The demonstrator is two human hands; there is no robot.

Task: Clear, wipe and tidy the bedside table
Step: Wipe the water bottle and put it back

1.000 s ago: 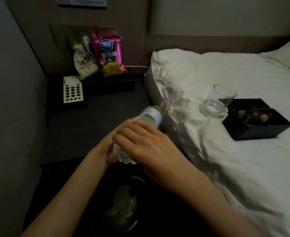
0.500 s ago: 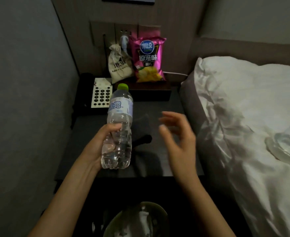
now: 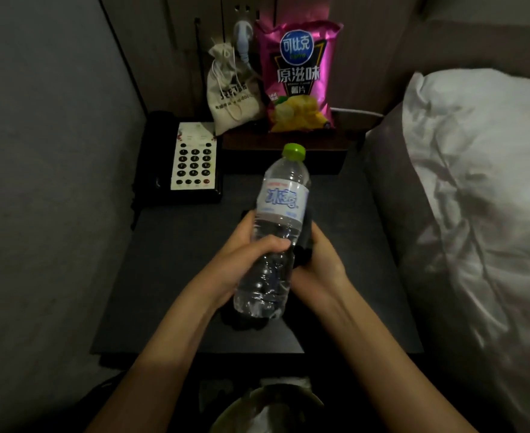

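Note:
A clear water bottle (image 3: 284, 195) with a green cap and blue-lettered label is held tilted above the dark bedside table (image 3: 176, 276); my left hand (image 3: 241, 260) is wrapped around its lower half. Just right of the bottle, my right hand (image 3: 320, 264) is closed on a dark cloth (image 3: 305, 239) lying on the table. Part of the cloth is hidden behind the bottle and my hands, and some shows below the bottle's base.
A black phone (image 3: 191, 160) with a white keypad sits at the back left. A beige drawstring pouch (image 3: 232, 89) and a pink chip bag (image 3: 299, 76) stand on a raised shelf against the wall. The white bed (image 3: 476, 182) borders the right. A bin (image 3: 266, 410) is below.
My right hand let go of the bottle, swung right and has come down onto the dark cloth. My left hand carried the bottle upright over the table. The view moved closer to the table.

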